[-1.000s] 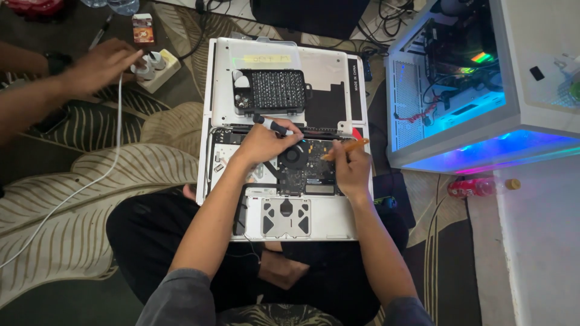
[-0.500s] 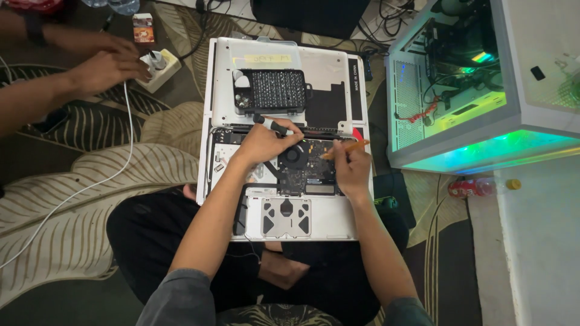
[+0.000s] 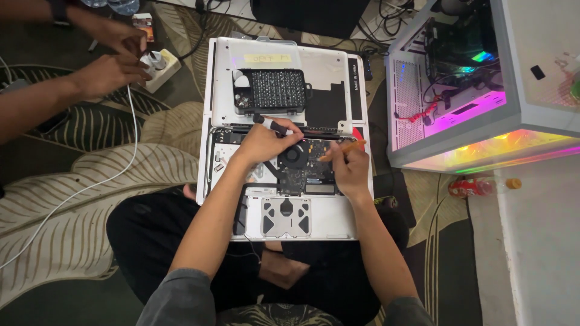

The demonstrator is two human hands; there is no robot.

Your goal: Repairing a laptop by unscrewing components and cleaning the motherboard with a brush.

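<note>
1. Two hands over an opened laptop (image 3: 284,175) lying on the lap, bottom cover off, circuit board and fan (image 3: 294,157) exposed.
2. Left hand (image 3: 263,145) curled shut around a screwdriver (image 3: 273,125) with a black-and-grey handle; handle sticking out past the knuckles toward the hinge edge, tip hidden under the fingers.
3. Right hand (image 3: 349,169) pinching a thin orange stick (image 3: 341,148), fingers narrow around it, its inner end resting near the board beside the fan; possibly a plastic prying tool, too small to tell.
4. Removed cover plate (image 3: 326,66) lying flat just beyond the laptop, serving as a tray.
5. Black bit case (image 3: 272,90) sitting on that plate, open; rows of small screwdriver bits standing in its grid, a few larger pale pieces in the narrow left compartment.
6. Clear-walled computer case (image 3: 483,78) off to the right, lit pink and yellow inside, holding fans, cables and a board.
7. Red bottle (image 3: 474,187) lying on its side below that case.
8. Another person's two hands (image 3: 109,69) at upper left, busy at a white power strip (image 3: 160,66) with a white cable (image 3: 130,145) trailing across the leaf-patterned rug (image 3: 78,211).
</note>
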